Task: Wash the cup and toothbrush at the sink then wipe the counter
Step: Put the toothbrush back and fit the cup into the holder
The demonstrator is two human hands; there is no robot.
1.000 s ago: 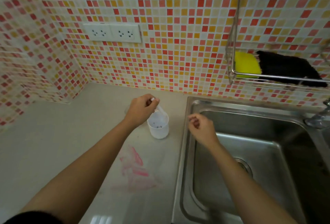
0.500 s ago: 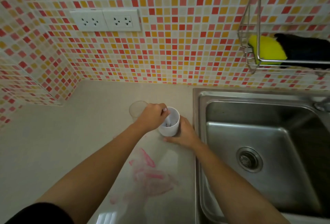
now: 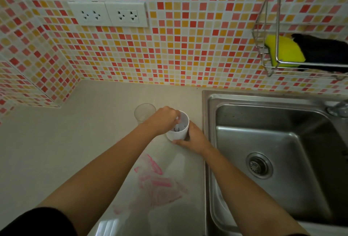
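1. A tiled wall [image 3: 188,47] of red, orange and cream squares runs behind everything.
2. The pale table [image 3: 75,151] spreads from the left corner to the steel sink [image 3: 263,141], which is sunk in at the right with its drain [image 3: 259,165] showing.
3. A wire rack [image 3: 310,64] hangs on the wall above the sink and holds a yellow sponge [image 3: 284,51] beside a black cloth [image 3: 323,51].
4. A double socket plate [image 3: 108,14] sits on the wall at upper left.
5. A pink smear [image 3: 158,185] marks the table, nearer the person than the cup.
6. The right hand [image 3: 194,138] wraps around the right side of the white cup [image 3: 178,132], grasping it.
7. The left hand [image 3: 163,121] is curled over the cup's mouth, its fingertips pinching a thin handle.
8. The white cup stands upright on the table, just left of the sink's rim.
9. A clear cup [image 3: 144,112] stands just behind the left hand.
10. The toothbrush [image 3: 177,127] stands inside the white cup; its head is too small to make out.
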